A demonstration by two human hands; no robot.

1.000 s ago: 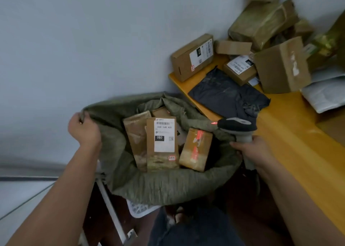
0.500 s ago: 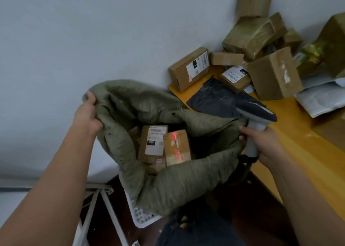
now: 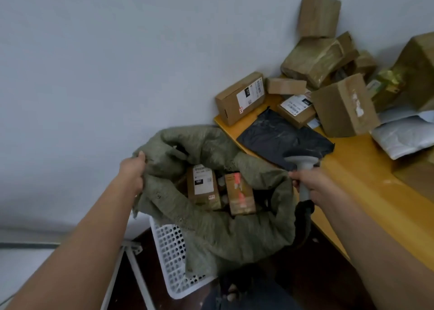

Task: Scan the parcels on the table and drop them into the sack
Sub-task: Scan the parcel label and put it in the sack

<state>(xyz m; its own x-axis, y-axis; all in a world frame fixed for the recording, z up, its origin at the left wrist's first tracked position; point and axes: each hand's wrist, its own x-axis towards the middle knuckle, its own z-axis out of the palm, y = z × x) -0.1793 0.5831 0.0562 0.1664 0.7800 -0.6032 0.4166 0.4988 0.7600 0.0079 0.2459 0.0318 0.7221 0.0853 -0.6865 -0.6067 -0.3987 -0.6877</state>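
Left hand (image 3: 132, 174) grips the rim of our olive-green woven sack (image 3: 225, 234); right hand (image 3: 310, 185) is clamped round the grey handheld scanner (image 3: 301, 166). Brown cardboard parcels (image 3: 203, 187) sit inside the sack; more (image 3: 240, 97) remain on the yellow wooden table (image 3: 375, 180).

White perforated plastic basket (image 3: 172, 253) low in the middle, partly hidden. White metal frame legs (image 3: 131, 260) just left of it. Plain grey wall (image 3: 117, 51) far behind. Dark floor (image 3: 317, 274) below.
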